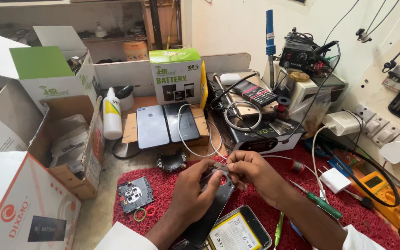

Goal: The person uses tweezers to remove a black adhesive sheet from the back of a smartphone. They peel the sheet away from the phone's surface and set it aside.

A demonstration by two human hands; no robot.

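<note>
Far left: open cardboard boxes point(65, 153) sitting on the counter point(96, 215), white squeeze bottle point(111, 114) beside them. Near left on the red mat point(172, 190): small circuit module point(135, 193) lying w/ two rubber bands point(144, 213). Centre: left hand point(191, 193) is gripping the dark phone frame point(214, 203) by its far end, fingers wrapped round it. Right hand point(251, 172) is pinching narrow at the frame's top edge; what's in the pinch is too small to tell. Looks like a fitting/detaching step at that edge; next move is calling for steady hold and fine pull. Near: battery point(237, 231). Right: green screwdriver point(318, 203), yellow meter point(385, 194).
</note>
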